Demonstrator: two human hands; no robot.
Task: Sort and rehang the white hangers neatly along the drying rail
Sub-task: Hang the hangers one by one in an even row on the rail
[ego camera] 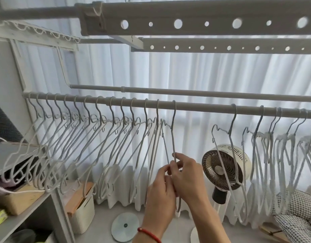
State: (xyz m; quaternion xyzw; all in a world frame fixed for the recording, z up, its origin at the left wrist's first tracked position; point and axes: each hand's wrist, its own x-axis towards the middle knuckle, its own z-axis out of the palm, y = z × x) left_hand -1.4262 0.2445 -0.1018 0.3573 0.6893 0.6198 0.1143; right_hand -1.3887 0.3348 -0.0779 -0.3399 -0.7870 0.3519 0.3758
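A grey rail (186,104) runs across the view, with a second rail (203,92) just behind and above it. Two perforated bars (203,23) sit overhead. White hangers hook over the front rail in three groups: a long, evenly spaced row (72,137) on the left, one lone hanger (228,155) right of centre, and a crowded bunch (282,155) at the far right.

At the right end of the left row, the last hanger (173,137) hangs by its hook from the rail. Both hands meet on its lower wire. The right hand (188,179) grips the wire, fingers curled round it, the forefinger up along the wire. The left hand (161,188) pinches the wire just beside the right hand's fingers, thumb and fingertips closed on it. A red cord (148,234) circles the left wrist.

Behind everything hang white curtains (195,71). A fan (223,171) stands on the floor right of the hands, behind the lone hanger. A round disc (125,227) lies on the floor below the hands. At the left, a shelf unit (14,151) holds a woven basket (19,199), and a white bin (83,214) with a tan lid stands beside it. A checked cushion (298,213) lies at the lower right.
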